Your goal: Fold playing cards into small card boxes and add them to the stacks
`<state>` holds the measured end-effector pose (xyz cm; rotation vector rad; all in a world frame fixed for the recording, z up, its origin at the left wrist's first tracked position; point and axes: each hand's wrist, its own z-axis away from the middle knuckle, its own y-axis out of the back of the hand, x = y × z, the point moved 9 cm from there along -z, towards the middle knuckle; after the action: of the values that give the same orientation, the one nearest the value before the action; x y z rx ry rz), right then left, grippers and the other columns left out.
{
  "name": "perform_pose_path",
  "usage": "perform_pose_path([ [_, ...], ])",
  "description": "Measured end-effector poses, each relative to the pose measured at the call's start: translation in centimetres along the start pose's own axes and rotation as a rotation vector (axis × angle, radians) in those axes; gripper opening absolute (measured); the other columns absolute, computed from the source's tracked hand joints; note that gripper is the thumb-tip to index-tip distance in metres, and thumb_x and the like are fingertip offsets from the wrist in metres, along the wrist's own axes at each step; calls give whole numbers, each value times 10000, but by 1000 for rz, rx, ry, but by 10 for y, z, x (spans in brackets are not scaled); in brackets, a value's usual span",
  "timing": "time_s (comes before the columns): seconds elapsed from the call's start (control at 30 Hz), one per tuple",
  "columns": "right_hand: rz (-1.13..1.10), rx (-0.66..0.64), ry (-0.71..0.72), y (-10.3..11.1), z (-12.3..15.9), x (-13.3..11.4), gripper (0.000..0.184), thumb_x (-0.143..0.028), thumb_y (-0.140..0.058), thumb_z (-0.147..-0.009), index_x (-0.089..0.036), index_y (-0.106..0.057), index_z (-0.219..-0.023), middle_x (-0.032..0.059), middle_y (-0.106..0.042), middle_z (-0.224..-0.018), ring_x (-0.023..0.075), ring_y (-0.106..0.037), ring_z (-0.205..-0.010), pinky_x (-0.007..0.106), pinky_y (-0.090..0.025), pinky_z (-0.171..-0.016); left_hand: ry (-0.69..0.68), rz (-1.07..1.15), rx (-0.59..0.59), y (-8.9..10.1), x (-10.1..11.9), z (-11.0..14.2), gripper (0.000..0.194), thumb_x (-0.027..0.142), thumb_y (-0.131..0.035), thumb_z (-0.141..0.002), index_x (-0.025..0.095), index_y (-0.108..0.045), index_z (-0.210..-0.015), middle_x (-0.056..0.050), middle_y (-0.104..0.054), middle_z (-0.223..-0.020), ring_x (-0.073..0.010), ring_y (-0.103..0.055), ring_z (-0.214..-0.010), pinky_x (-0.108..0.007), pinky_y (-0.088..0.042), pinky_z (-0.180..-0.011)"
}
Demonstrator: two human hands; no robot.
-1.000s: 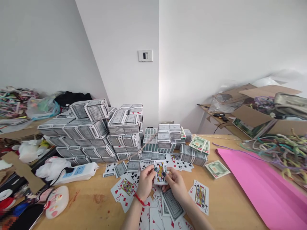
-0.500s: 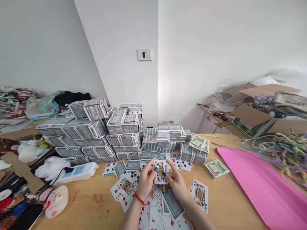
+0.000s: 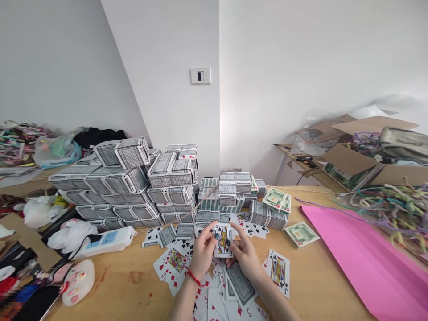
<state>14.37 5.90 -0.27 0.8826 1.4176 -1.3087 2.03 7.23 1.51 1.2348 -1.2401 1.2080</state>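
A queen of clubs playing card (image 3: 222, 243) faces me, held by its edges between both hands. My left hand (image 3: 204, 249), a red cord round its wrist, pinches the card's left side with the thumb on its face. On the right side my right hand (image 3: 243, 252) grips it, thumb across the front. Whether more cards sit behind this one I cannot tell. Loose cards lie under and around my wrists, among them a face-down card (image 3: 241, 285) with a grey patterned back. A jack of clubs (image 3: 278, 273) lies face up by my right forearm.
Folded card-built blocks (image 3: 117, 183) stand stacked at the back left, with smaller blocks (image 3: 234, 187) behind my hands. Green card boxes (image 3: 301, 234) and a pink sheet (image 3: 361, 258) lie to the right. A white power strip (image 3: 112, 240) is at the left.
The view has shifted very slightly. Both hands keep the same grip on the card, and the surrounding cards have not moved.
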Motion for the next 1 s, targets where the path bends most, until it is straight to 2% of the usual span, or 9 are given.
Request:
perform_pose_path([
  [0.2,2,8,-26,-1,1,-1,656,-463,-573,-713,-241,-285,-1259,-95,-471,-508,109,-495,-354,251,-451,-393,5,5,18,1,2,1,437,302,-551,-706,187,-566,-1128,64,-365,-559,-81,-309,-478,-203,-299,-484],
  [0.3,-12,50,-45,4,-1,3,599,-495,-541,-727,-253,-336,-1236,-87,-456,-521,113,-487,-371,245,-425,-391,-6,-8,19,1,4,1,430,297,-541,-713,175,-566,-1125,60,-367,-566,-86,-313,-485,-208,-309,-491],
  [0.43,-14,145,-19,19,-7,7,433,-516,-547,-714,-212,-508,-1019,-61,-452,-544,114,-475,-458,221,-388,-422,-28,-49,-16,-4,8,3,426,288,-521,-730,180,-559,-1140,54,-376,-575,-90,-326,-494,-212,-318,-503],
  [0.57,-12,103,4,18,-8,3,331,-503,-554,-722,-200,-515,-848,-52,-464,-545,111,-461,-479,213,-375,-445,-51,-83,-18,-5,13,5,420,293,-521,-731,186,-570,-1134,53,-377,-566,-90,-328,-489,-212,-325,-499],
  [0.7,-18,44,26,11,-5,-8,332,-519,-550,-724,-202,-499,-806,-39,-505,-555,114,-470,-471,218,-382,-454,-38,-68,-31,-6,10,6,434,295,-519,-741,175,-554,-1157,43,-419,-584,-84,-339,-478,-205,-328,-478],
  [0.77,-14,39,39,10,-3,-12,328,-518,-550,-727,-204,-495,-802,-33,-523,-562,113,-471,-464,216,-381,-451,-18,-60,-32,-7,7,7,444,303,-520,-748,176,-542,-1173,21,-494,-629,-92,-378,-490,-211,-347,-488],
  [0.83,-16,49,48,9,-2,-14,320,-514,-556,-727,-207,-490,-789,-33,-529,-564,108,-464,-453,213,-375,-445,-14,-50,-9,-7,4,7,418,314,-510,-766,190,-551,-1163,-25,-591,-771,-118,-471,-579,-228,-394,-560],
  [0.9,-22,57,50,9,-2,-14,322,-519,-565,-717,-210,-488,-773,-35,-524,-561,108,-458,-445,215,-374,-440,-25,-32,41,-4,2,7,375,321,-499,-782,204,-578,-1129,-58,-616,-973,-161,-540,-795,-248,-417,-706],
  [1.0,-25,60,44,7,-2,-14,345,-538,-577,-695,-210,-489,-752,-41,-500,-542,111,-451,-441,219,-374,-433,3,7,92,-1,-7,5,337,342,-495,-789,190,-610,-1066,-75,-610,-1064,-201,-517,-993,-276,-397,-823],
])
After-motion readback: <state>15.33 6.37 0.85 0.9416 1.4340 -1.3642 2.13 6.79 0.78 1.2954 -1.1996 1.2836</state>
